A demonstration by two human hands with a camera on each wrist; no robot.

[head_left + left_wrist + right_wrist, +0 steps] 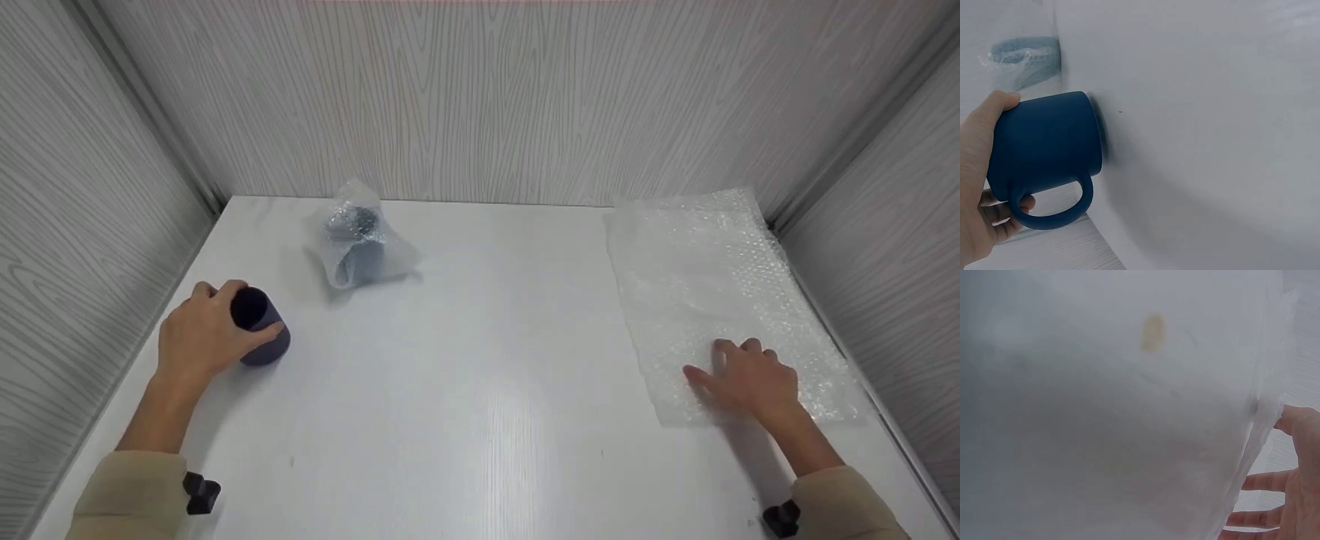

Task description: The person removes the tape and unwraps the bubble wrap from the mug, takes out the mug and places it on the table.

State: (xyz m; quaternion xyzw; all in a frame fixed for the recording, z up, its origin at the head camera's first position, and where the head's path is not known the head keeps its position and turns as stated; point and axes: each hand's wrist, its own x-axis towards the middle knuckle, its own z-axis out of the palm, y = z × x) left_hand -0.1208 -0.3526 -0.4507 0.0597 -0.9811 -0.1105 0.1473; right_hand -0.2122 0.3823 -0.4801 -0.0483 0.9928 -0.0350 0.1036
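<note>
My left hand (pixel 196 335) grips a dark blue mug (pixel 268 348) near its rim, thumb on one side and fingers on the other. In the left wrist view the mug's handle (pixel 1053 219) shows, with fingertips close beside it; its base is right at the tabletop. At the right, my right hand (pixel 754 381) is over the near part of a bubble wrap sheet or bag (pixel 686 281), thumb and fingers spread. The right wrist view has the thumb at the edge of the bubble wrap (pixel 1268 419), the other fingers (pixel 1266 481) extended.
A bluish item wrapped in bubble wrap (pixel 365 247) stands at the back left of the white table (pixel 480 360). Wood-grain panels (pixel 480 97) enclose the table at the back and both sides. The bubble wrap reaches the table's right edge.
</note>
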